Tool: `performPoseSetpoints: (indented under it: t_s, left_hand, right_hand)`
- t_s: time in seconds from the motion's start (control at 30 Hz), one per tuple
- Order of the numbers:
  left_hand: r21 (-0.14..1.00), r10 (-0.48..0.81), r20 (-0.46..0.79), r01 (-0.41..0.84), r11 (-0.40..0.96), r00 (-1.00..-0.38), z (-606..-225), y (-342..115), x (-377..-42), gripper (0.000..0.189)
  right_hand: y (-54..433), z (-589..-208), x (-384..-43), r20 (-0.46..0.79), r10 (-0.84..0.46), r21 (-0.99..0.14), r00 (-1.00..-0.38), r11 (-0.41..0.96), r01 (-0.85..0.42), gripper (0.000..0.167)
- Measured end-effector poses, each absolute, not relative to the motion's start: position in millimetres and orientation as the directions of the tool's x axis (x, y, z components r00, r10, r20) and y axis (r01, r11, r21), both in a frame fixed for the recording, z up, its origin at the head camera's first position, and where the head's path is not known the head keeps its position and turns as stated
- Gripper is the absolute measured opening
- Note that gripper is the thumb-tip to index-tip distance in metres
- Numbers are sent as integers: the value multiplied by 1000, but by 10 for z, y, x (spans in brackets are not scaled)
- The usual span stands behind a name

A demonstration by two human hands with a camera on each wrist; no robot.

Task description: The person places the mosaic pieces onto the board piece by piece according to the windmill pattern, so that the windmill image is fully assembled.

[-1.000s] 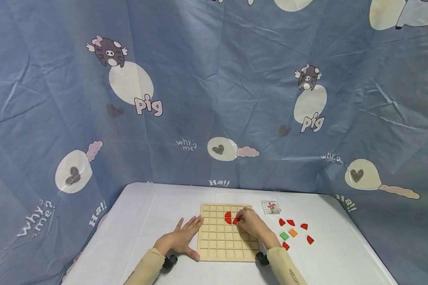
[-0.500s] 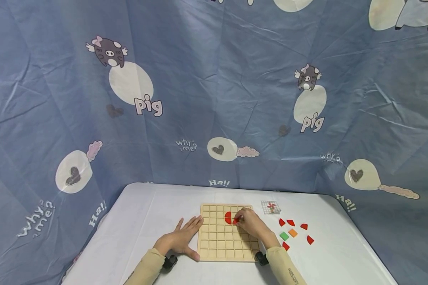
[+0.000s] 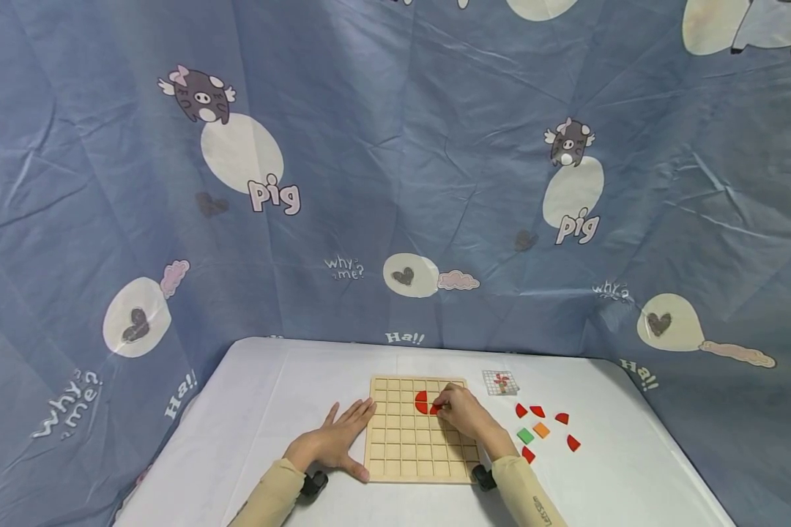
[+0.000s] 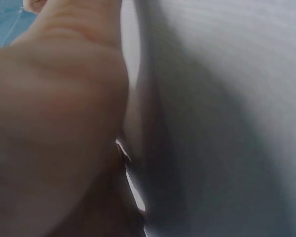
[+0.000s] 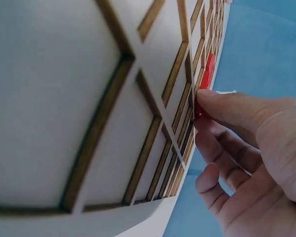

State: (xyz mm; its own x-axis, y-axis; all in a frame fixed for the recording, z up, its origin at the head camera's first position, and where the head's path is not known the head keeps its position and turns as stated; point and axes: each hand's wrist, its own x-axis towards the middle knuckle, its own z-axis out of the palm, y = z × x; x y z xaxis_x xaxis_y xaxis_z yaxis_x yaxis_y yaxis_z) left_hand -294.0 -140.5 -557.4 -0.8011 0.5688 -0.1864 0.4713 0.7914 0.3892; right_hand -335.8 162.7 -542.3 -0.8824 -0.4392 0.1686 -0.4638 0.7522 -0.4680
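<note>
A square wooden grid board (image 3: 400, 454) lies on the white table, two red quarter-circle tiles (image 3: 422, 397) set one behind the other in its cells. Just right of them, my right hand (image 3: 463, 411) pinches another red quarter-circle tile (image 3: 434, 410) over the grid. The right wrist view shows thumb and fingertips on that red tile (image 5: 198, 110), low at the board's ribs, partly hidden by the thumb. My left hand (image 3: 332, 439) lies with spread, straight fingers at the board's left edge, fingertips and thumb touching it. In the left wrist view the hand (image 4: 54, 108) fills the left side, close over the cloth.
Right of the board lie several loose red quarter-circle tiles (image 3: 562, 419), a green square tile (image 3: 525, 436) and an orange square tile (image 3: 541, 430). Behind them rests a gridded pattern card (image 3: 500, 383) with a pinwheel picture. A blue printed curtain (image 3: 395, 176) surrounds the table.
My right hand has shifted very slightly left with the pinched red tile. My left hand and the loose tiles stay where they were.
</note>
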Motion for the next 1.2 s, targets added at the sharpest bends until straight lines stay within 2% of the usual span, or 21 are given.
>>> performPoseSetpoints:
  t_s: [0.53,0.9,1.2]
  left_hand:
    - [390,574,-183,477,788,-798,-5546,-1403,-2923,133]
    - [392,577,-184,479,785,-796,-5539,-1409,-2912,133]
    - [382,581,-176,489,784,-794,-5550,-1423,-2919,133]
  right_hand:
    - [1633,-5434,-3389,185,-468,-459,-864,736,-497,10]
    - [1645,-5446,-3385,137,-431,-538,-892,724,-432,12]
    - [1720,-5427,-3324,132,-394,-592,-910,705,-391,21]
